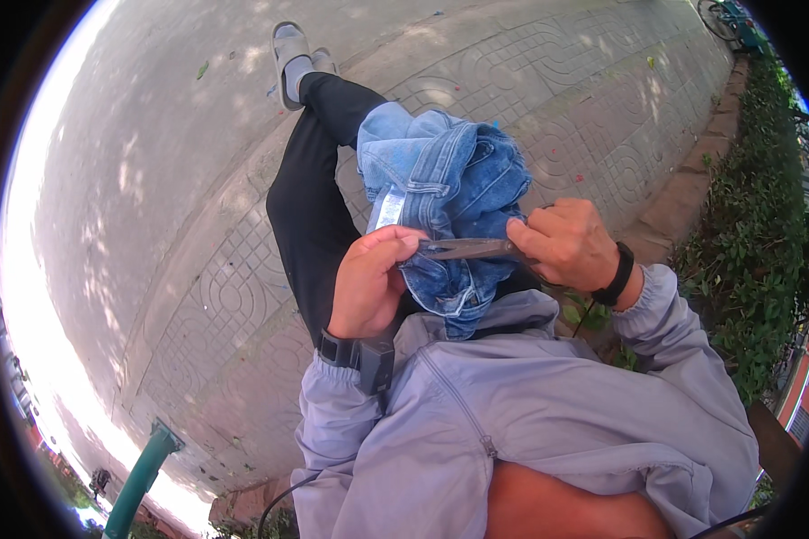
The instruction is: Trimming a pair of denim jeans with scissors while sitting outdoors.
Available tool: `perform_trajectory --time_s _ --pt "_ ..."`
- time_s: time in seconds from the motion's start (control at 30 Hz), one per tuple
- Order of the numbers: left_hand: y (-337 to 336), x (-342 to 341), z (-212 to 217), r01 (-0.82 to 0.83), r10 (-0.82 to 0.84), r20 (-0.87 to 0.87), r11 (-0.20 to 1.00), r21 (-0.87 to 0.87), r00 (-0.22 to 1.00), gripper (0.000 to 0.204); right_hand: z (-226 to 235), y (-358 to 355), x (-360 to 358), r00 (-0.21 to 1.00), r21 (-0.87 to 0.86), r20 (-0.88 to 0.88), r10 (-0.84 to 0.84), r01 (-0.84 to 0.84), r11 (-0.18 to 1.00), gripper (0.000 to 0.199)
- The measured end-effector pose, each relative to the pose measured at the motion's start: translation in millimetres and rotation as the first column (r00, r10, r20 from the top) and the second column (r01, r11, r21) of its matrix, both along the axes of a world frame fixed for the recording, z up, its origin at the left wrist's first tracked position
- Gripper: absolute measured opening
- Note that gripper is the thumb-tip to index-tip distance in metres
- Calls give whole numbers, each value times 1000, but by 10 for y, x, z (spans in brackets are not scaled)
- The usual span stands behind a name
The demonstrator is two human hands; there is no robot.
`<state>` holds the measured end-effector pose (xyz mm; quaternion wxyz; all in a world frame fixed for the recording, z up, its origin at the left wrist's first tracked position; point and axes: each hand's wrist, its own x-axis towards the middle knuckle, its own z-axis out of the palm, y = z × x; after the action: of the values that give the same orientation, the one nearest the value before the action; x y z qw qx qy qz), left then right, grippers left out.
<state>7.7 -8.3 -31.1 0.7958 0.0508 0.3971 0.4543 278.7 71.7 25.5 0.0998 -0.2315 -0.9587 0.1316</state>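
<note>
Presumably for support, the denim garment [445, 162] lies bunched over the black trousers [307, 211], freeing the right hand [568, 242] to grip the scissors [467, 249] while the left hand [368, 280] pinches, seemingly to steady, something indistinct at their tips.

Patterned paving tiles [548, 76], pressed with curving grooves and dappled with sunlight, run alongside a smooth grey concrete strip [180, 135] where a green leaf [203, 69] lies. On the right, a reddish stone border [699, 160] edges a bed of low leafy shrubs [742, 247], with a bicycle [742, 31] near its far end. A green metal post [141, 476] stands at lower left.
</note>
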Motion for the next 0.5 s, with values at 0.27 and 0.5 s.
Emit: perform_trajectory --time_s 0.27,0.5 --pt "-3 -14 31 12 -11 -34 1000 4 999 21 13 9 -21 1000 4 16 -2 2 1000 33" --pt "4 -11 34 15 -16 -25 1000 -11 1000 21 -7 12 -27 1000 57 30 -5 3 998 25"
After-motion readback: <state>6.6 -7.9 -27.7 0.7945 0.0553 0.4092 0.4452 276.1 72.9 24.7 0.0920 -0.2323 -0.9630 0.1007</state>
